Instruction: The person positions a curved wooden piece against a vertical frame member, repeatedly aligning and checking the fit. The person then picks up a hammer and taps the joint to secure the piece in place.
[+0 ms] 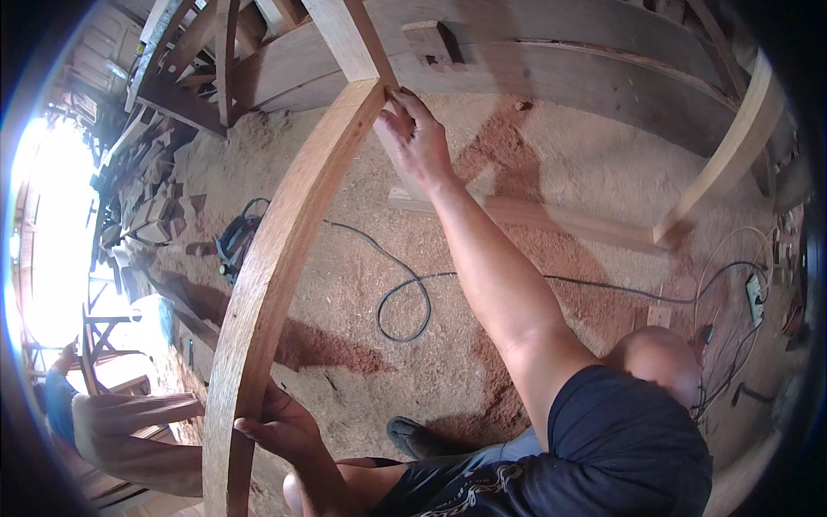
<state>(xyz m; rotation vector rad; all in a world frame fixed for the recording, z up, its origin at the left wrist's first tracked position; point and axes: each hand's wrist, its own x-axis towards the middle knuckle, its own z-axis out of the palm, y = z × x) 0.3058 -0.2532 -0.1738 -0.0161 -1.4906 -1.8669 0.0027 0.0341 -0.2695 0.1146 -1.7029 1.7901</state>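
Observation:
A long, slightly curved wooden beam (267,276) rises from the lower left to the upper middle. Its upper end meets the end of a second wooden piece (349,39) at an angle. My left hand (284,422) grips the beam near its lower part, the thumb on the near face and the other fingers partly hidden behind the wood. With my right arm stretched forward, my right hand (415,133) closes its fingers on the beam's upper end, right at the joint.
A corded power tool (234,241) lies left of the beam; its black cable (405,276) loops over the sawdust-covered floor. A pale board (568,220) meets an upright curved piece (728,159) at right. Wide planks (586,52) stand behind, wood offcuts (155,215) lie left, a power strip (755,297) right.

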